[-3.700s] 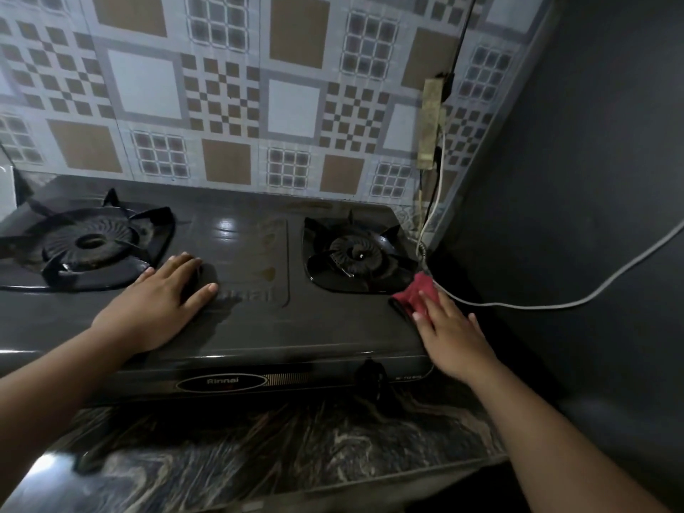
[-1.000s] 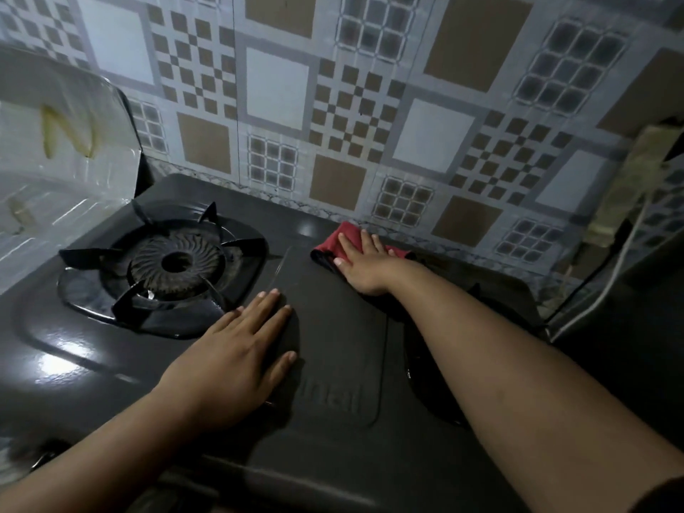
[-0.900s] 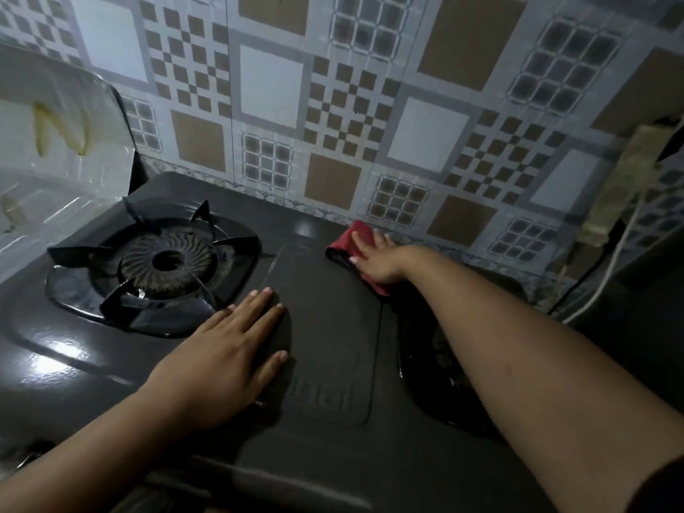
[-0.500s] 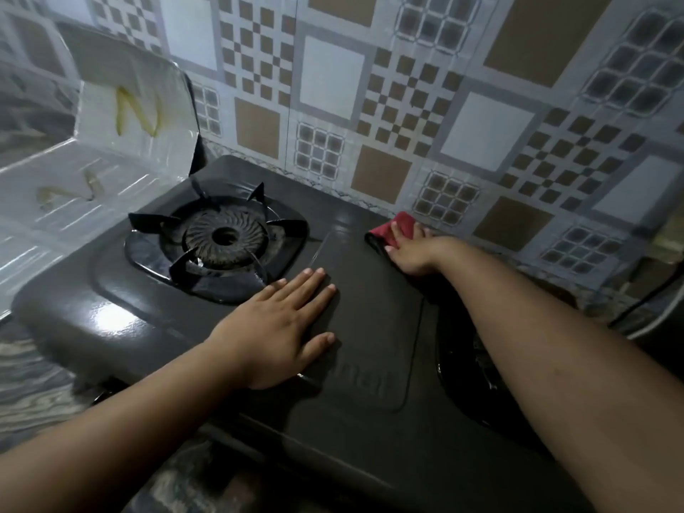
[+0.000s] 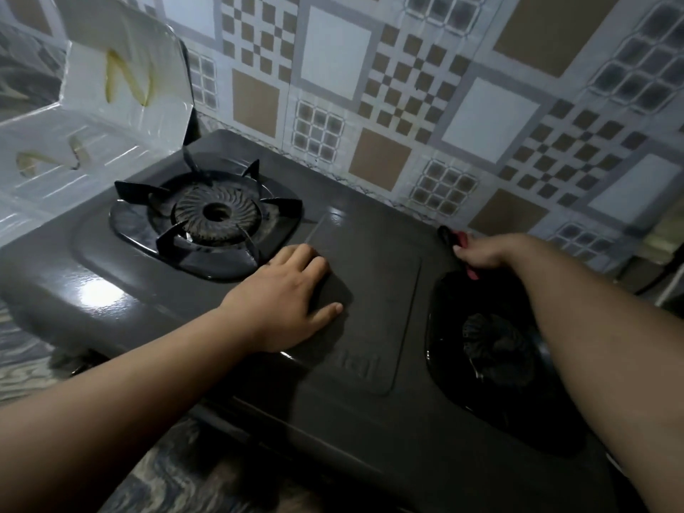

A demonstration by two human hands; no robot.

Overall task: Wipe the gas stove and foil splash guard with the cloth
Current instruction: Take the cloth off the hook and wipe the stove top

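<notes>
A dark two-burner gas stove (image 5: 370, 290) fills the middle of the view. My left hand (image 5: 292, 294) lies flat on its top plate, just right of the left burner (image 5: 213, 216), fingers slightly curled. My right hand (image 5: 481, 249) presses a red cloth (image 5: 460, 238) against the stove's back edge, above the right burner (image 5: 496, 349); only small bits of the cloth show around the fingers. The foil splash guard (image 5: 111, 116), silver with yellowish grease streaks, stands at the stove's left end.
A patterned tile wall (image 5: 407, 105) rises right behind the stove. A marbled dark countertop (image 5: 22, 364) shows under the stove at lower left. At the far right edge a pale power strip (image 5: 662, 238) and a cable sit against the wall.
My right hand has slid the cloth to the right along the stove's back edge, toward the right burner. My left hand stays on the top plate, its fingers now curled in a little.
</notes>
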